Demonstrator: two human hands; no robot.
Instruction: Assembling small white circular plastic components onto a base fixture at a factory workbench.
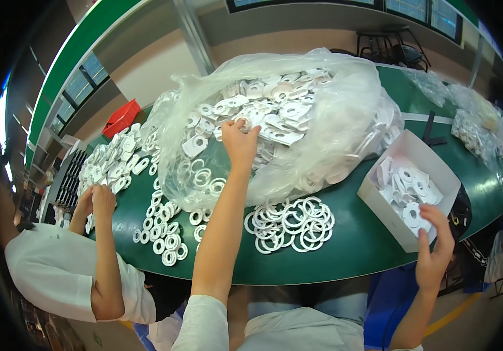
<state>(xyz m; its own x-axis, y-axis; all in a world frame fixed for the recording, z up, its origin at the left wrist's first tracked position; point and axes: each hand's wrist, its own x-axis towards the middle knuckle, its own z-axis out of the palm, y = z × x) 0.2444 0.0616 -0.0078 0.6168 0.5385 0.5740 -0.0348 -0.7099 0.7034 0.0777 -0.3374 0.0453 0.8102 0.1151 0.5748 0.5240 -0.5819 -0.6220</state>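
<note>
R hand (434, 250) is nearest, thumb and index finger parted at a holed white plate (408, 221) in the near end of the box; can't tell if it's gripped. Box (384, 217): 1, white, open-top, tilted in view; approx. a dozen white pcs (406, 178) inside, overlapping, so no exact ct.

On the green counter (351, 254), left of the box: 1 heap of large white rings (290, 225), roughly 20, overlapped. Further left, past the L forearm, small thick white rings (169, 241), approx. 25, mostly in 1 loose cluster w/ a few by the forearm.

L hand (239, 143) is over the mouth of 1 big clear plastic bag (345, 111), fingers half-curled at 1 small white ring (248, 125); can't tell if it's pinched. Bag holds a big pile of white plates & rings (263, 99), too many to ct., plus approx. 5 loose rings (201, 175) near its lower left edge.

Left: 1 co-worker, 2 hands (103, 199) together beside 1 heap of white plates (108, 164). Beyond that heap, 1 red bin (121, 118). Right, behind the box: 1 black bracket-like pc. (431, 128), then 1 smaller clear bag (479, 128) w/ pale contents, type unclear. Far back, approx. 2 dark stools (374, 42).
</note>
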